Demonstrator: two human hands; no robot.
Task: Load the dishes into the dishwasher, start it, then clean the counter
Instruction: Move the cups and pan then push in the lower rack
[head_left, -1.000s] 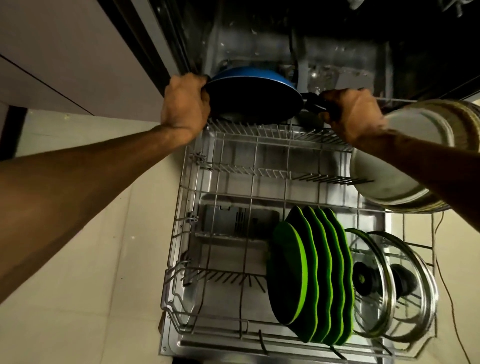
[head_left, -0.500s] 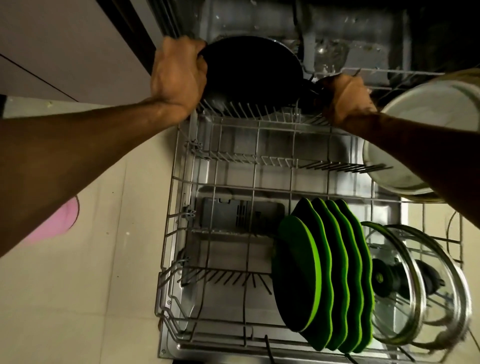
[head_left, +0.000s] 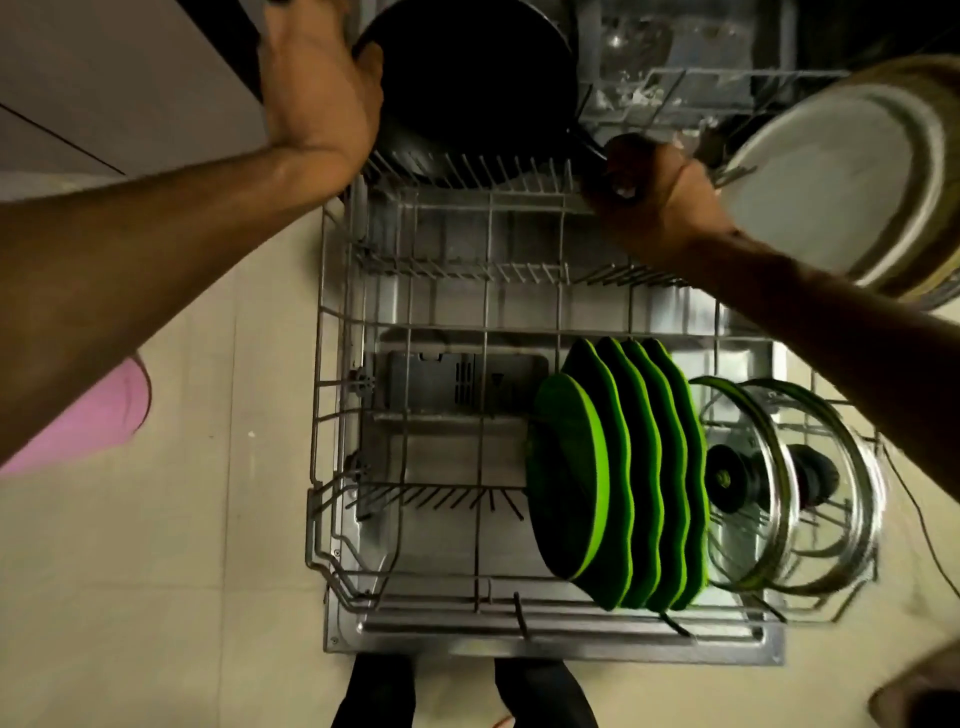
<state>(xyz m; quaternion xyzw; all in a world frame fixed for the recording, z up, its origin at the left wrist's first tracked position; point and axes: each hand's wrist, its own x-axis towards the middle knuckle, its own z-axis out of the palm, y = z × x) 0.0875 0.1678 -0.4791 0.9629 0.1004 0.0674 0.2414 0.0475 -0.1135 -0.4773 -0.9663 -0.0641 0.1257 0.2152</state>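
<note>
A dark frying pan stands on edge at the far end of the pulled-out lower rack. My left hand grips the pan's left rim. My right hand is curled round the pan's black handle at the rack's far right. Several green plates stand upright in the near right of the rack. Two glass lids with black knobs stand beside them on the right. A large metal plate leans at the far right, behind my right forearm.
The open dishwasher door lies under the rack, with a grey detergent box showing through the wires. Dark tub interior lies beyond. Pale floor tiles spread left; something pink lies under my left arm. My feet stand at the door's near edge.
The pan has turned from showing its blue outside to its dark face and sits lower on the far tines. Both hands have stayed on it. The view has tipped downward.
</note>
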